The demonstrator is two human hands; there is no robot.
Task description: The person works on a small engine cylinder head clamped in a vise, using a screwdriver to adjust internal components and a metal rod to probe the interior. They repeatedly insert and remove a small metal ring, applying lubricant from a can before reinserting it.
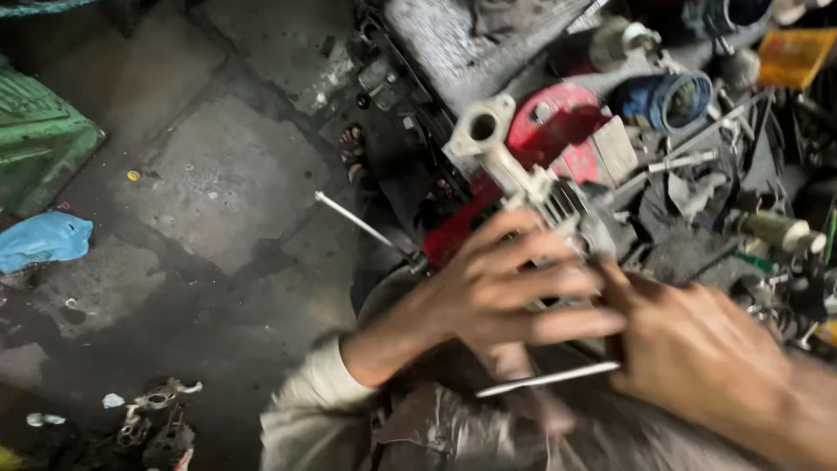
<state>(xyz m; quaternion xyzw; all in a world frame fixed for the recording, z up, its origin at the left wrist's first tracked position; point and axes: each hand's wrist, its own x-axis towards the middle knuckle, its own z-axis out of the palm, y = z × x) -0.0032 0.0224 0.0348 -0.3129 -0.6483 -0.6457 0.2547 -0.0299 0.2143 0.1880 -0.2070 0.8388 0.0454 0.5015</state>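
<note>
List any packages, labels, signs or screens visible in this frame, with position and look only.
No signs or screens show.
Yellow-orange packet or box: top right corner among the clutter, flat, roughly rectangular, blurred.
Blue bag or wrapper: left edge on the stone floor, crumpled.
Pale patch, possibly a label: on the red machine part above the hands, rectangular, off-white; too blurred to be sure.

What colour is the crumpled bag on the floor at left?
Light blue crumpled plastic bag; head view.
</note>
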